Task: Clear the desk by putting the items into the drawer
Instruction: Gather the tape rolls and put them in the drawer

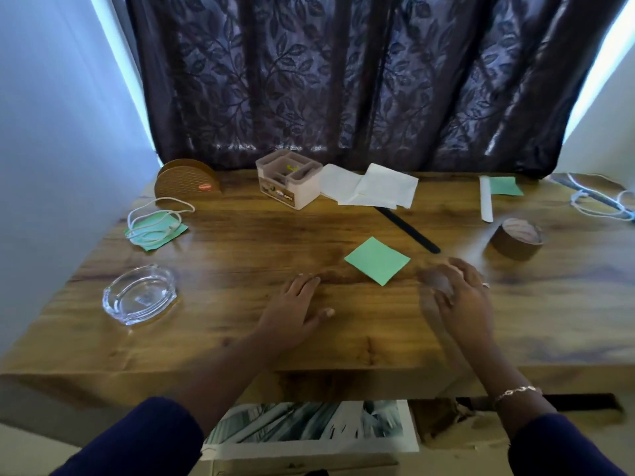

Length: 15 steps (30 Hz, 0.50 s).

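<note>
My left hand (295, 305) rests flat on the wooden desk (240, 341), fingers straight. My right hand (460, 293) hovers blurred just right of a green paper square (377, 260), fingers loose, holding nothing. Below the desk's front edge the open drawer (410, 441) shows a printed sheet (309, 422) inside. On the desk lie a black strip (409, 230), a brown tape roll (517, 238), a glass ashtray (139, 294), white papers (371, 188) and a small plastic organiser box (288, 178).
A white cord (154, 223) lies on another green square at the left, behind it a brown holder (187, 182). A white stick (486, 199), a third green square (505, 186) and a white cable (598, 201) sit at the right. Dark curtain behind.
</note>
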Each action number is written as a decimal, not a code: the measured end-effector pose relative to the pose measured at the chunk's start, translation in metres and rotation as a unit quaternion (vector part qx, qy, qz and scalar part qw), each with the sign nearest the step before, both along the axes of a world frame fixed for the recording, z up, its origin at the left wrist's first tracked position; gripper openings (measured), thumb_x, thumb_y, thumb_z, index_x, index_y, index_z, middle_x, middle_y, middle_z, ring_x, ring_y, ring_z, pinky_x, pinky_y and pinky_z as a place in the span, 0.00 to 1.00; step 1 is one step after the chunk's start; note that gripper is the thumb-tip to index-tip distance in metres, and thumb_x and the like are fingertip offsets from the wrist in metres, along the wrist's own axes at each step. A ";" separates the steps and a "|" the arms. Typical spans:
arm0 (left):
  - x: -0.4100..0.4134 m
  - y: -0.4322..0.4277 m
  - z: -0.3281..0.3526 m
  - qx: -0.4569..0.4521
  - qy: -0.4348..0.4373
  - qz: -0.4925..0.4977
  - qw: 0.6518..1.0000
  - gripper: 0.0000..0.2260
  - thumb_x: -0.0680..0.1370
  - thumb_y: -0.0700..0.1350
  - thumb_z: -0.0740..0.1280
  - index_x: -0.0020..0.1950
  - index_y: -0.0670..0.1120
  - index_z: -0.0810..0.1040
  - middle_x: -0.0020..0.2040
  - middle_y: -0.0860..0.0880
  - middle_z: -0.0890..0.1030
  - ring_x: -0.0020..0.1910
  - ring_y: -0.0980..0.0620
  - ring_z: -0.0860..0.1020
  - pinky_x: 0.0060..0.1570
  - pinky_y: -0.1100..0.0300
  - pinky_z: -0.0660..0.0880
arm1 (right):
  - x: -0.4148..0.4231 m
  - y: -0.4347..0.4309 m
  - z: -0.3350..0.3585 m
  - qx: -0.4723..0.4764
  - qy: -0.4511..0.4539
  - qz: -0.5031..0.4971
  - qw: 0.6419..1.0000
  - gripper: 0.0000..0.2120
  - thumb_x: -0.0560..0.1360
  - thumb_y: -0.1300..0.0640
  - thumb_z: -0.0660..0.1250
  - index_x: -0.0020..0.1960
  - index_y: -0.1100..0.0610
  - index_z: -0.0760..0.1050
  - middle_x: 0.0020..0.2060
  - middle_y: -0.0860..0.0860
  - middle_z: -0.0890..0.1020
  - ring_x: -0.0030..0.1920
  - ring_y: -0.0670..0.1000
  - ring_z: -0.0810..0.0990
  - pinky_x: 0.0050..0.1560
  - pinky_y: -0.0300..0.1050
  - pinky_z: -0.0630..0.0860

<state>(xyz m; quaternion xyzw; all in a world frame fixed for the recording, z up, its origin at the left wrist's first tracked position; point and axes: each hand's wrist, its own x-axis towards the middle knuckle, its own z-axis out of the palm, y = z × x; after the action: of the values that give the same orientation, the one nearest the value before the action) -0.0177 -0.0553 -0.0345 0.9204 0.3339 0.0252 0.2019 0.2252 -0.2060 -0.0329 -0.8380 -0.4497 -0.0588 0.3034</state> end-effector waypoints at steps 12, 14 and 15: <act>-0.003 0.000 -0.003 -0.052 -0.041 -0.009 0.998 0.30 0.79 0.60 0.55 0.76 0.47 0.54 0.77 0.47 0.56 0.75 0.48 0.54 0.72 0.53 0.54 | 0.035 -0.002 -0.015 -0.083 0.026 -0.020 0.996 0.14 0.74 0.64 0.65 0.59 0.61 0.76 0.56 0.56 0.75 0.53 0.56 0.75 0.51 0.48 0.72; -0.010 0.001 -0.004 -0.063 -0.053 -0.003 0.997 0.35 0.75 0.66 0.51 0.76 0.47 0.55 0.76 0.47 0.57 0.75 0.48 0.54 0.72 0.54 0.51 | 0.030 -0.003 -0.014 -0.073 0.036 -0.015 0.997 0.13 0.74 0.63 0.65 0.58 0.59 0.77 0.56 0.55 0.75 0.51 0.55 0.75 0.50 0.49 0.74; -0.013 0.001 -0.005 -0.067 -0.066 0.002 0.996 0.39 0.71 0.69 0.48 0.75 0.47 0.56 0.76 0.47 0.58 0.75 0.48 0.54 0.72 0.53 0.51 | 0.024 -0.002 -0.012 -0.062 0.046 -0.008 0.997 0.12 0.74 0.62 0.66 0.57 0.58 0.77 0.55 0.54 0.75 0.51 0.53 0.75 0.50 0.49 0.75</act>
<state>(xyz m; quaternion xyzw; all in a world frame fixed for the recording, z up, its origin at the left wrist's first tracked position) -0.0305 -0.0542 -0.0398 0.9006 0.3225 0.0636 0.2844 0.2489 -0.2080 -0.0445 -0.8605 -0.4317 0.0053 0.2703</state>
